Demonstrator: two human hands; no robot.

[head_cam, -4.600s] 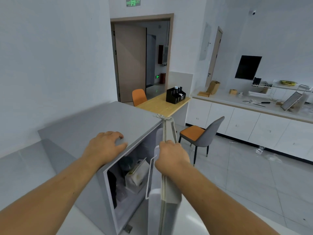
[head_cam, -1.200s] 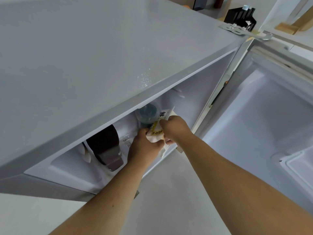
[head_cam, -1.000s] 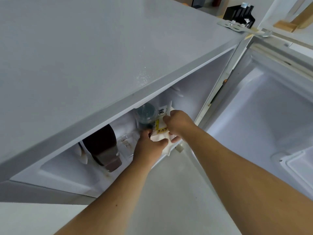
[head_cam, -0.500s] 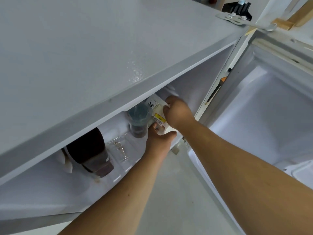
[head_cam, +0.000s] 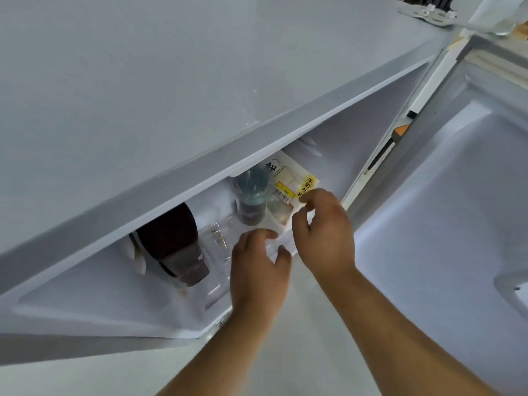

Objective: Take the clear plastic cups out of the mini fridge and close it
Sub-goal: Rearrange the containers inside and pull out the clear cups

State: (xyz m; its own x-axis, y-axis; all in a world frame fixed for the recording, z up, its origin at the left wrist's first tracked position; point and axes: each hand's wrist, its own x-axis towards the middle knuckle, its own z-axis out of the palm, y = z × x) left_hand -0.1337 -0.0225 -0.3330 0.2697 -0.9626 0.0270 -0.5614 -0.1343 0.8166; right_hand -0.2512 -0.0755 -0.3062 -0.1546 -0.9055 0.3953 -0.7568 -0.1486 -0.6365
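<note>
Head view: you're looking down over the flat grey top of the mini fridge (head_cam: pixel 177 81), its white-lined door (head_cam: pixel 445 212) swung wide to your right, metal hinge (head_cam: pixel 425 14) at top right. Pale floor (head_cam: pixel 300 352) below your arms.

Inside, on the white shelf (head_cam: pixel 94 298): a dark brown bottle (head_cam: pixel 174 247) lying tilted at left, a clear plastic cup (head_cam: pixel 215 242) on its side just right of it, a lidded cup with dark liquid (head_cam: pixel 251 195) upright behind, and a white food packet with yellow label (head_cam: pixel 294 184) leaning beside that.

Your left hand (head_cam: pixel 257 270): grip apart, fingers spread just right of the clear cup, contact unclear. Your right hand (head_cam: pixel 323 227): grip loosely curled, empty, fingertips at the packet's edge.
</note>
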